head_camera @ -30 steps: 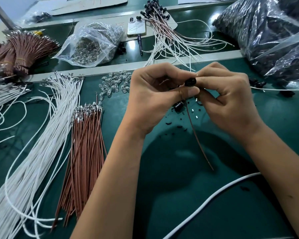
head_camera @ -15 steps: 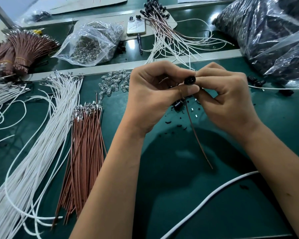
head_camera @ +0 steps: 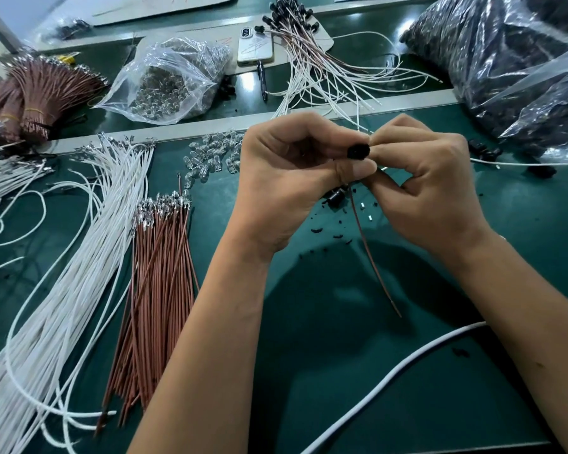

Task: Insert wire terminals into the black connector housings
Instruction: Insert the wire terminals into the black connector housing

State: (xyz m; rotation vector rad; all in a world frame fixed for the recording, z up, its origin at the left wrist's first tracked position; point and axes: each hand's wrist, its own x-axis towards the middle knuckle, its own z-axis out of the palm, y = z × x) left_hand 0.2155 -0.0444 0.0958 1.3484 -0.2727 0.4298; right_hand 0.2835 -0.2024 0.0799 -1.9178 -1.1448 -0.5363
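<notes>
My left hand point(head_camera: 286, 178) and my right hand point(head_camera: 430, 188) meet above the green mat, fingertips together. Between them sits a small black connector housing point(head_camera: 358, 151), pinched by the fingers of both hands. A brown wire point(head_camera: 368, 250) hangs down from the housing toward me; its upper end is hidden between my fingers. A second black housing point(head_camera: 335, 197) lies on the mat just below my left thumb.
White terminal wires point(head_camera: 79, 257) and brown terminal wires point(head_camera: 154, 283) lie at the left. Clear bulbs point(head_camera: 210, 155), a bag of bulbs point(head_camera: 171, 83), finished assemblies point(head_camera: 315, 60), a phone point(head_camera: 255, 45) and black bags of housings point(head_camera: 512, 60) sit behind. A thick white cable point(head_camera: 391, 378) crosses the near right.
Both hands and the housing have shifted very slightly upward; the grip and the hanging brown wire look the same.
</notes>
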